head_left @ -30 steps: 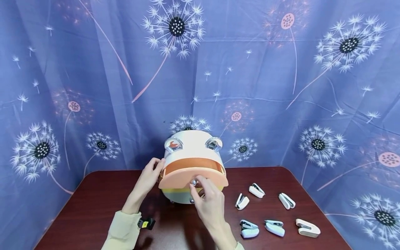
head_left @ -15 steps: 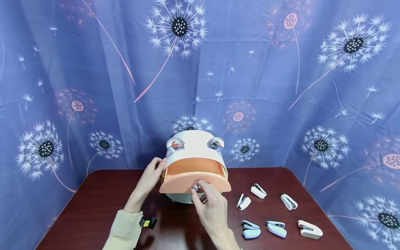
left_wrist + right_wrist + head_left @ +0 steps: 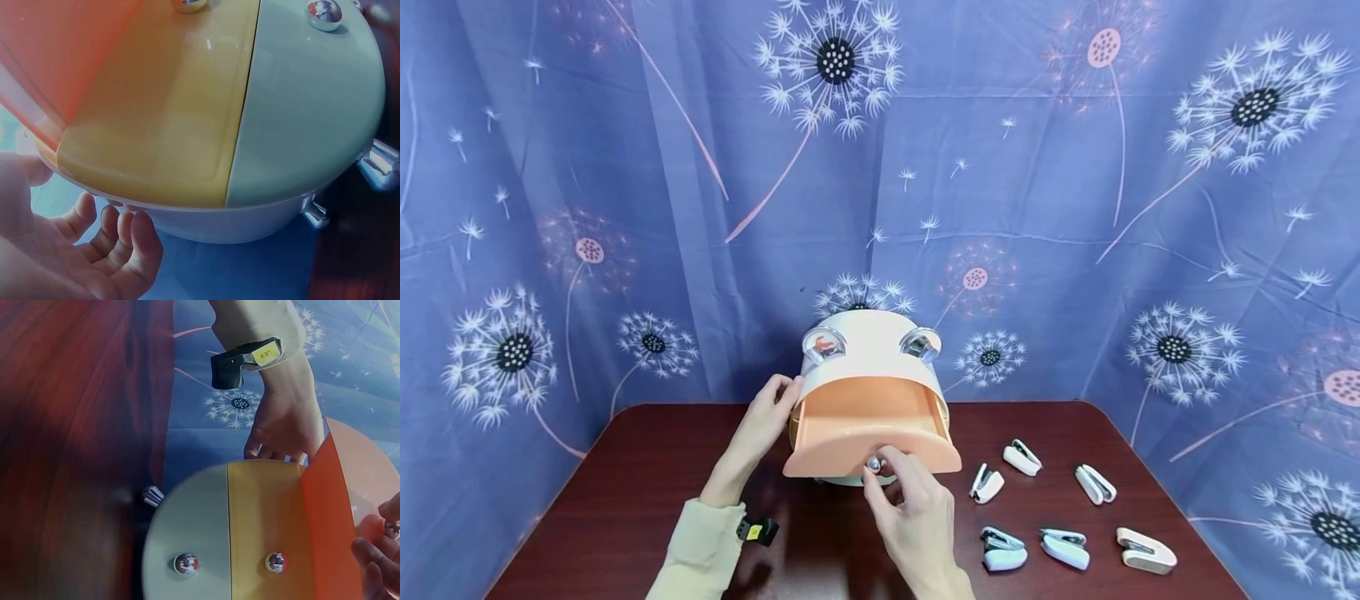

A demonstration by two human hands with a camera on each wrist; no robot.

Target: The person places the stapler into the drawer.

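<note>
A small white drawer cabinet [image 3: 868, 354] with two silver eye-like domes stands on the table. Its top orange drawer [image 3: 831, 454] is pulled out, and the part of its inside that shows holds nothing. Thumb and fingers of my right hand [image 3: 919, 512] pinch the silver knob [image 3: 874, 464] on that drawer's front. My left hand [image 3: 762, 423] rests at the cabinet's left side, fingers loosely bent along it. Below the orange drawer, a yellow drawer [image 3: 162, 112] and a pale green drawer [image 3: 306, 112] are closed, each with a silver knob.
On the dark red table [image 3: 647, 483], several mini staplers lie to the right, among them a white stapler [image 3: 1022, 458], a pale blue stapler [image 3: 1064, 550] and a cream stapler [image 3: 1146, 552]. A blue dandelion-print curtain [image 3: 737, 167] hangs behind.
The orange drawer has slid farther out toward me, its knob pinched in my right hand throughout. My left hand has stayed at the cabinet's side. The view has shifted slightly.
</note>
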